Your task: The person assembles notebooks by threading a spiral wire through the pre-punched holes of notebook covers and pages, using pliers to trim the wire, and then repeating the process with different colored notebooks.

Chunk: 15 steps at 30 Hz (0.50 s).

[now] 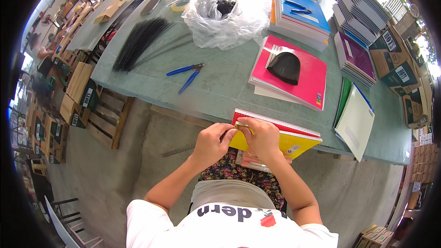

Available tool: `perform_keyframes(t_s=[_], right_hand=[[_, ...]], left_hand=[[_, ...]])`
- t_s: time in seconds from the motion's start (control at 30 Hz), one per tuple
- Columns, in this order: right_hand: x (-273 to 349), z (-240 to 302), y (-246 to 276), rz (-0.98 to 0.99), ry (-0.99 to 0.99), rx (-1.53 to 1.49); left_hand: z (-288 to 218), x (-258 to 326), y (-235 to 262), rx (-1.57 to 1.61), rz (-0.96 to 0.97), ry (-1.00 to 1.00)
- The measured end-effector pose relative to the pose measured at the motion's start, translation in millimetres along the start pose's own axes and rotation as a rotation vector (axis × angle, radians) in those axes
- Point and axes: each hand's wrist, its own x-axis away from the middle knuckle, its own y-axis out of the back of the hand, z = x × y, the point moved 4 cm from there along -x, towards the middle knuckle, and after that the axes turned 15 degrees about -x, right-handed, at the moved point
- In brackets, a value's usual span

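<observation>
A yellow-covered notebook stands on its long edge in front of me, against the near side of the table, with a red-covered notebook just behind it. Rows of small punched holes seem to run along their upper edges. My right hand is closed over the yellow notebook's upper left part, its fingers curled near the corner. At that same corner my left hand pinches, thumb against fingers; whatever lies between them is too small to make out. Blue-handled pliers lie opened on the table beyond my left hand.
Black spiral coils and a plastic bag of more coils lie farther back. A pink notebook stack carries a black curved object. Blue and purple stacks stand right, near cartons. A pallet sits left.
</observation>
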Motion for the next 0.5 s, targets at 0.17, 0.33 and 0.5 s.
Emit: perform_keyframes(t_s=[0.17,0.33,0.5], right_hand=[[0.5,3.1,-0.3,0.015,0.009,-0.053],[2.0,7.7,3.5,-0.04,0.072,-0.142],[1.2,-0.6,3.9,-0.027,0.125,-0.122]], left_hand=[[17.2,-0.5,-7.4,0.504,0.433,0.538],[23.9,6.4,-18.9,1.145,0.716,0.971],[26.6,-6.4,-24.4,0.859,0.627,0.782]])
